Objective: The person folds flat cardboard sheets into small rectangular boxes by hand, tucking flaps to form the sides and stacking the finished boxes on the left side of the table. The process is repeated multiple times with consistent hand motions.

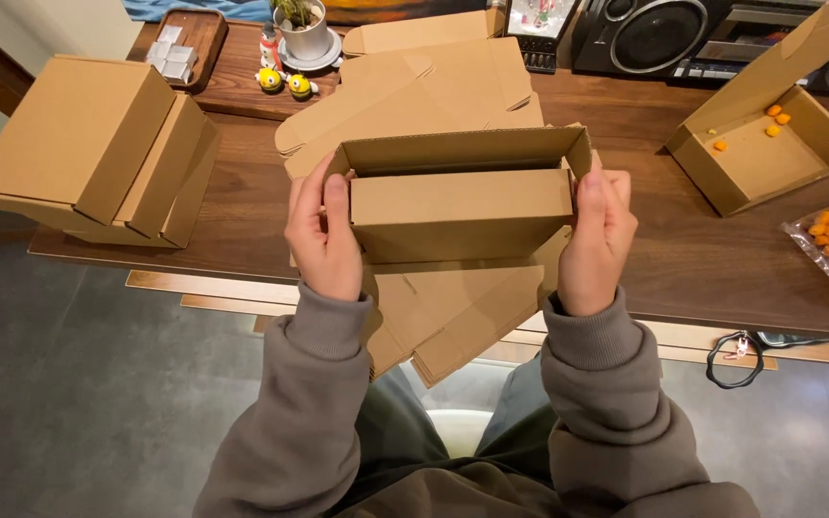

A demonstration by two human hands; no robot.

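Half-folded box [461, 197]: above flat blanks [453, 317] at the desk [242, 206] near edge. Left hand [323, 235] clamped at nine o'clock, right hand [595, 240] at three. Advice: squeeze evenly, keep walls square.

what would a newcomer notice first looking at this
The half-folded cardboard box at centre, held at its two ends by the left hand and right hand over a pile of flat box blanks. Next, the stack of finished boxes at the table's left edge, and the open box holding a few orange pieces at the right.
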